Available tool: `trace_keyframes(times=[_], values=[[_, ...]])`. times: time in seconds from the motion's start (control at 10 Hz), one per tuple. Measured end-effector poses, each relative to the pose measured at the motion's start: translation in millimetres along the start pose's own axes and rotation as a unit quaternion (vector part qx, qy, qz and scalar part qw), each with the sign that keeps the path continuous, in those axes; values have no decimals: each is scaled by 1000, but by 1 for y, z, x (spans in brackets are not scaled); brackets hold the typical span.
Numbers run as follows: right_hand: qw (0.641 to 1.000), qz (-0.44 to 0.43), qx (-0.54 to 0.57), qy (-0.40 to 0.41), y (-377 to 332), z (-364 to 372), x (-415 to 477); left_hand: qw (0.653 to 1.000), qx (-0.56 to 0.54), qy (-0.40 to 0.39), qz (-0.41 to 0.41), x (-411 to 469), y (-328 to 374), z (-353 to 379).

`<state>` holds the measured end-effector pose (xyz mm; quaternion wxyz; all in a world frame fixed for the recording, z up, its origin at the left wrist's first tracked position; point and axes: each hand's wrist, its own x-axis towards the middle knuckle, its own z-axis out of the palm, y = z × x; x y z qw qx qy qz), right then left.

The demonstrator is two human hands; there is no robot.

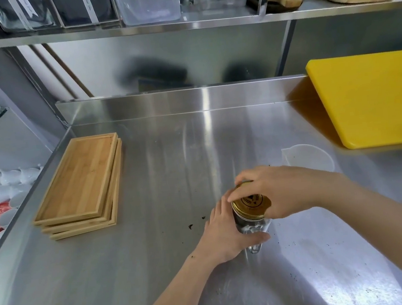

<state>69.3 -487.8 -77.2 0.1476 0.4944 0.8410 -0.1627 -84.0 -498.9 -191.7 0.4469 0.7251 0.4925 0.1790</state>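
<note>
Glass jar (252, 226), glossy gold metal lid (251, 204), brushed steel counter (156, 256).

jar lid (251, 203): gold, dark stamp
glass jar (255, 226): clear, dark inside
cutting board (373, 99), my two o'clock: yellow
bamboo trays (79, 182), my ten o'clock: tan, striped

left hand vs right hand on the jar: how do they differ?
The left hand wraps the body of the glass jar from the side, while the right hand comes over the top and grips the gold lid. The left hand sits lower and nearer the camera; the right hand sits higher and further back. Shared: both have their fingers curled round parts of the same jar.
</note>
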Motion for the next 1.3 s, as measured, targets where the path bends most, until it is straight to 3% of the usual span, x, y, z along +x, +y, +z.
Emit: trace_keyframes(times=[0.1, 0.2, 0.3, 0.5, 0.6, 0.8, 1.1, 1.3], values=[[992, 59, -72, 82, -7, 0, 2, 1000, -8, -3, 0, 0, 0, -1], [995, 57, -58, 63, -2, 1, 5, 1000, -1, -4, 4, -1, 0, -1], [1000, 1, 14, -15, 2, 2, 4, 1000, 0, -1, 3, 1, -1, 0], [997, 30, -40, 50, 0, 2, 2, 1000, -12, 1, 17, 2, -5, 1], [998, -4, -44, 33, -1, 8, 6, 1000, -19, -2, 21, 3, -6, 1], [995, -9, -58, 80, 1, 23, 10, 991, 122, 43, 41, 1, -1, 1], [981, 83, -19, 176, -12, 39, 11, 988, 138, 56, 37, -3, 5, 0], [969, 91, -17, 228, -15, 46, 6, 985, 162, 15, 53, -8, 6, -15]])
